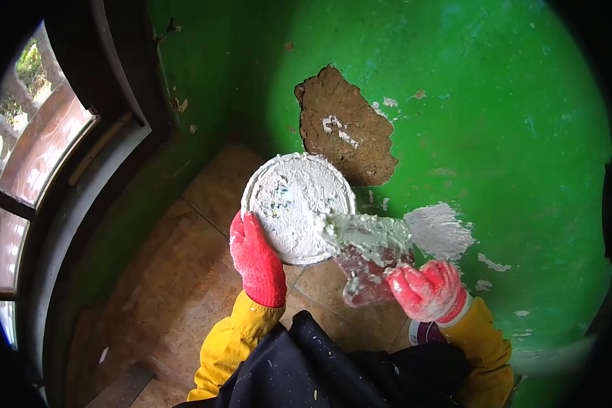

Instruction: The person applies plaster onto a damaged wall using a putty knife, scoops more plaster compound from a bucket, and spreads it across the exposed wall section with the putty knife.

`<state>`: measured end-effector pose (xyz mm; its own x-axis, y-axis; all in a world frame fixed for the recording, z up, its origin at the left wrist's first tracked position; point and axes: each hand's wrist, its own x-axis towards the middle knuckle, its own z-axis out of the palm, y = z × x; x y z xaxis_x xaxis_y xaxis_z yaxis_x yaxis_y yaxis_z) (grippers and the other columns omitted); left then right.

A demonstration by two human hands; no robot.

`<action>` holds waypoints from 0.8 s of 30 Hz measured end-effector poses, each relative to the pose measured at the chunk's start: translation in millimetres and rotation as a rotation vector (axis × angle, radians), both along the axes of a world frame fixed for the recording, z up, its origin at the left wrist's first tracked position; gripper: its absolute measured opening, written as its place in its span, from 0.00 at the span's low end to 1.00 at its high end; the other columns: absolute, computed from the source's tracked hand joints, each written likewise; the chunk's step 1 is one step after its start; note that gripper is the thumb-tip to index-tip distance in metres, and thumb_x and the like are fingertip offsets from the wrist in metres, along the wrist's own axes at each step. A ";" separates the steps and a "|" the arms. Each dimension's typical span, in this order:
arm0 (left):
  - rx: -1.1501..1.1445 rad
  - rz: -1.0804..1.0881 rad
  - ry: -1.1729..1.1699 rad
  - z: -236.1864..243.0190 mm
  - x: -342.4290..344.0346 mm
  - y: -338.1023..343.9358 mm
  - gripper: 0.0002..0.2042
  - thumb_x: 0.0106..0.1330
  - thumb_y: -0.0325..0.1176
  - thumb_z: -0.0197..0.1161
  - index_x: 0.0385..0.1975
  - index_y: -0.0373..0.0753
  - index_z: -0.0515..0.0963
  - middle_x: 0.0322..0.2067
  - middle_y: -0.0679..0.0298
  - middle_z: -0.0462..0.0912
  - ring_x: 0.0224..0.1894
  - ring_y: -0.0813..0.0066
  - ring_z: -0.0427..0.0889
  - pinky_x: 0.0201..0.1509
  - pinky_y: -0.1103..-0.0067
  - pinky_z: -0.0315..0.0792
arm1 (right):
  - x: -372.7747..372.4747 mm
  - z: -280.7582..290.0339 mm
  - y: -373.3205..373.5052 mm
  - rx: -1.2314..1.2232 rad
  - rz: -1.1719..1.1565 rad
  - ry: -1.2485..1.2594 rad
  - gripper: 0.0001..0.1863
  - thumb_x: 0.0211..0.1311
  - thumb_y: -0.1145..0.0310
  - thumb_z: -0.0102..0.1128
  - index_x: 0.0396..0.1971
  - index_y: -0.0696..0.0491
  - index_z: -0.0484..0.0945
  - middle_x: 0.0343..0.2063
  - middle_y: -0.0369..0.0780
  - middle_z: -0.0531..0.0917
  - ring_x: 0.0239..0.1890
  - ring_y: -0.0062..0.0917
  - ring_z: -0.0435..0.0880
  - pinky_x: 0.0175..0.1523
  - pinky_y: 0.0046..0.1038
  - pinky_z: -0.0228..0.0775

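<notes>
My left hand, in a red glove, grips the lower left edge of a round lid and holds it up in front of the wall. White putty is smeared across the lid's face. In my right hand, also gloved in red, is a wide putty knife with a reddish lower part. Its upper edge is thick with putty, and its left end overlaps the lid's right side. A fresh-looking white putty patch lies on the green wall just above my right hand.
The green wall has a rough brown patch of bare surface with a little white on it. Below are brown floor tiles. A dark-framed window stands at the left. Part of a container shows below my right hand.
</notes>
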<state>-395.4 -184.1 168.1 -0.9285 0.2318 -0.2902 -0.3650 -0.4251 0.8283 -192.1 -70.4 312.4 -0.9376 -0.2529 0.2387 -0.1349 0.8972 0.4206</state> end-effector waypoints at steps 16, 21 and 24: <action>-0.253 0.026 0.301 81.8 107.8 6.6 0.17 0.68 0.37 0.46 0.50 0.32 0.68 0.43 0.58 0.77 0.45 0.71 0.74 0.51 0.77 0.66 | 62.2 9.2 -9.3 -0.123 -0.136 0.090 0.10 0.43 0.71 0.62 0.30 0.53 0.77 0.26 0.34 0.75 0.20 0.24 0.68 0.22 0.27 0.61; -0.258 -0.010 0.291 86.3 120.3 5.0 0.16 0.68 0.36 0.46 0.49 0.32 0.69 0.43 0.56 0.77 0.46 0.70 0.75 0.51 0.76 0.66 | 60.6 7.2 -1.7 -0.117 -0.152 0.148 0.11 0.42 0.71 0.62 0.31 0.54 0.77 0.27 0.34 0.74 0.22 0.24 0.69 0.23 0.27 0.62; -0.254 -0.016 0.288 81.4 116.4 6.7 0.16 0.68 0.36 0.46 0.49 0.32 0.69 0.43 0.56 0.77 0.46 0.68 0.75 0.51 0.76 0.66 | 60.3 -2.8 2.2 -0.100 -0.132 0.153 0.12 0.42 0.71 0.62 0.31 0.54 0.77 0.27 0.34 0.74 0.22 0.24 0.69 0.24 0.27 0.63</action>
